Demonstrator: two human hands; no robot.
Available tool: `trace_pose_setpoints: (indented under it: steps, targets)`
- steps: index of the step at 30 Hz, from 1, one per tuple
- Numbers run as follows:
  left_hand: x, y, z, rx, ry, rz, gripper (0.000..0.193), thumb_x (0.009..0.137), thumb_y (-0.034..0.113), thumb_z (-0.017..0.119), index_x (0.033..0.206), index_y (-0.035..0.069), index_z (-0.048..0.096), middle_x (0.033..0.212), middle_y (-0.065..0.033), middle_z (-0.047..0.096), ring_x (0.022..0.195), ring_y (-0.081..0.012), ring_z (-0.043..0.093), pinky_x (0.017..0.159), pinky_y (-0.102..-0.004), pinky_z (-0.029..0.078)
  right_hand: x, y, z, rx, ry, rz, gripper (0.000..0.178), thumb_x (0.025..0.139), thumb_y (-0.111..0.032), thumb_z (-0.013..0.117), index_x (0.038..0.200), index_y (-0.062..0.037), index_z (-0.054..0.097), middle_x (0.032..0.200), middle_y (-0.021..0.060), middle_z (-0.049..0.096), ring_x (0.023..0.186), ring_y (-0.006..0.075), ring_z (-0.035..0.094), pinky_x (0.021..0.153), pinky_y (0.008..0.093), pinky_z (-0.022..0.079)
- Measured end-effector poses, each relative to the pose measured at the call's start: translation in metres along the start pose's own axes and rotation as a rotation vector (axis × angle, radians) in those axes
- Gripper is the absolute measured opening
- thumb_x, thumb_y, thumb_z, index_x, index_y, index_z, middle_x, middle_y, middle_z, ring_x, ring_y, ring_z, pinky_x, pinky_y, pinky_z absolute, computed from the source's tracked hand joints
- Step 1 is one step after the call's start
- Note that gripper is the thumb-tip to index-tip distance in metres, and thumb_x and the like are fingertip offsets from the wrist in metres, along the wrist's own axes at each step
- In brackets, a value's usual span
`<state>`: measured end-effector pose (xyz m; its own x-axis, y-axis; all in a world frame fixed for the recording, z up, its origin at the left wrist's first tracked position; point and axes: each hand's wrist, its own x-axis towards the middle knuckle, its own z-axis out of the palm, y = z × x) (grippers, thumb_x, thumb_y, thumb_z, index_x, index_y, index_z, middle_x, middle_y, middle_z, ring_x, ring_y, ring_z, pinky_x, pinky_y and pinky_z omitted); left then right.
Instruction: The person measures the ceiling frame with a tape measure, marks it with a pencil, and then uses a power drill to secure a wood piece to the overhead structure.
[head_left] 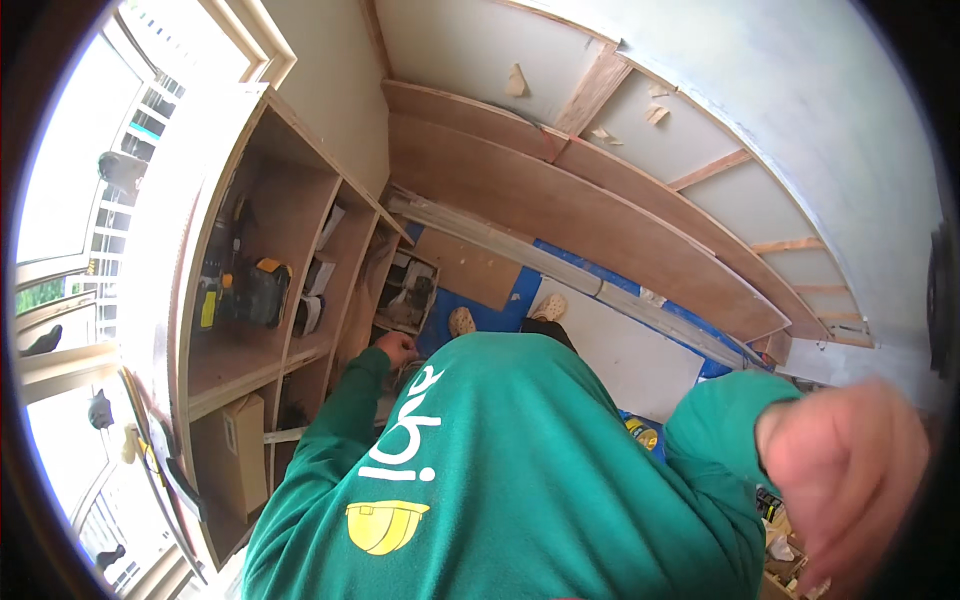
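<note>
My left hand is low at the left, beside the wooden shelf unit and next to a small open wooden box with dark and pale items in it. Its fingers look curled together; anything between them is too small to make out. Raised at the far right, close to the camera, my right hand is smeared by motion, so its fingers cannot be read. Nothing held shows there. Both arms wear the sleeves of a green sweatshirt, which fills the lower middle.
Inside the shelf unit are a black tool case with yellow latches and a cardboard box. Long pale boards lie along the wall base. Blue sheeting and a white panel cover the floor. A yellow tin stands right.
</note>
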<state>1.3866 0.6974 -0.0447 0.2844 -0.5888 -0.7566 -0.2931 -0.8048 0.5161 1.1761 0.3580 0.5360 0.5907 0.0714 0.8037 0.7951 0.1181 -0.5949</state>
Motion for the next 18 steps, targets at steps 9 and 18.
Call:
trace_pose_setpoints:
  steps: [9, 18]
  targets:
    - [-0.025, 0.081, -0.053, -0.235, 0.245, 0.3, 0.02, 0.082, 0.021, 0.073, 0.092, 0.004, 0.071, 0.092, -0.0122, 0.071, 0.089, -0.0226, 0.067, 0.081, -0.0369, 0.051, -0.094, 0.112, -0.005, -0.208, 0.518, 0.48, 0.048, 0.09, -0.046, 0.068, 0.101, 0.0005, 0.064, 0.084, 0.0105, 0.059, 0.075, 0.019, 0.06, 0.063, 0.0296, 0.05]
    - [-0.119, 0.2, -0.15, -0.491, 0.495, 0.502, 0.02, 0.085, 0.017, 0.072, 0.094, 0.0, 0.068, 0.089, -0.0026, 0.068, 0.087, -0.0104, 0.06, 0.08, -0.0283, 0.048, -0.319, 0.202, -0.017, -0.508, 0.405, 1.395, 0.029, 0.087, -0.026, 0.076, 0.1, -0.0013, 0.07, 0.09, 0.0072, 0.072, 0.081, 0.0147, 0.067, 0.075, 0.031, 0.054]
